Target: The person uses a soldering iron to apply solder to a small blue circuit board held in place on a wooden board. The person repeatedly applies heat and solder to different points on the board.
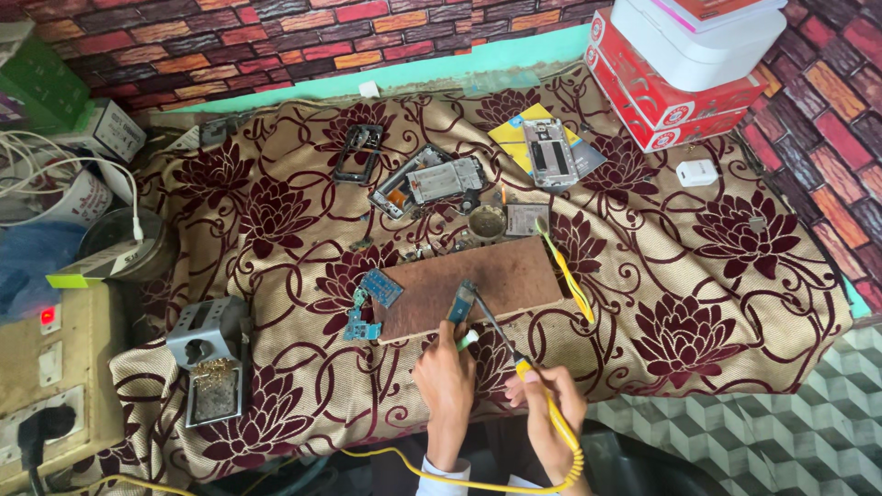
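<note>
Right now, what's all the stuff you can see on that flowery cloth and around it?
Wooden board: one, brown, middle of cloth.
Small circuit board: one, blue, on the wooden board's near edge, under the left hand's fingers.
Soldering iron: one, yellow handle, in the right hand, tip at the small circuit board.
Loose circuit boards: two or so, blue, left of the wooden board.
Phone frames: three, grey and black, far side of cloth.
Iron stand: one, grey metal, left.
Boxes: red and white, stacked top right.
Cloth: one, tan with maroon flowers.
Left hand: one, near edge.
Right hand: one, near edge.
</note>
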